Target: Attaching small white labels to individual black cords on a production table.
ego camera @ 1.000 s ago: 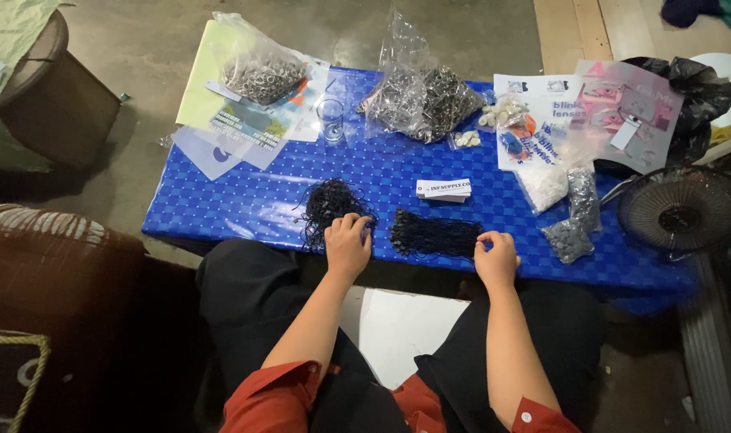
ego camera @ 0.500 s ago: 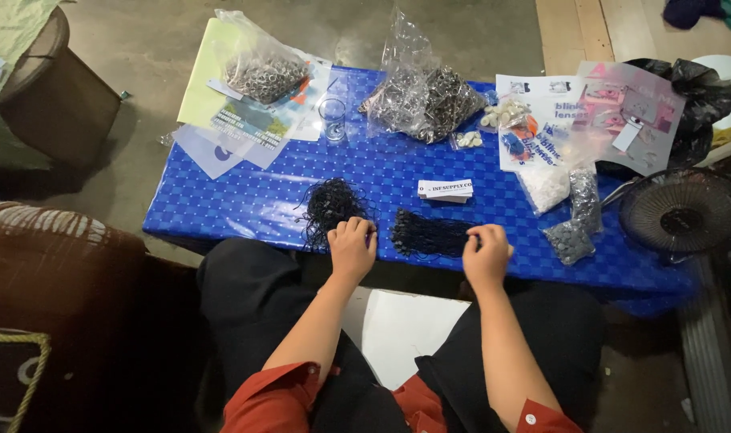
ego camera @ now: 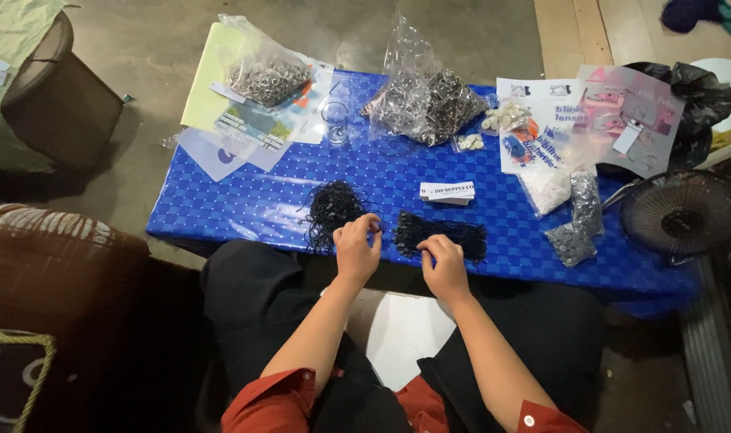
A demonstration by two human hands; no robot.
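A low table with a blue checked cover (ego camera: 245, 200) stands in front of me. My left hand (ego camera: 357, 248) rests at its front edge beside a loose tangle of black cords (ego camera: 329, 210), fingers curled on what looks like a cord end. My right hand (ego camera: 443, 261) lies at the left end of a tidy bundle of black cords (ego camera: 454, 234), fingertips pinched on it. A small white label card (ego camera: 447, 191) lies just behind the bundle.
Clear bags of small metal parts (ego camera: 426, 100) (ego camera: 269, 78), a drinking glass (ego camera: 335, 122), printed sheets (ego camera: 542, 120), little bags of pieces (ego camera: 574, 232) crowd the back and right. A black fan (ego camera: 686, 215) sits at right, a brown seat (ego camera: 53, 265) at left.
My right hand has slid left along the bundle, from its right end to its left end. My left hand stays near the loose tangle.
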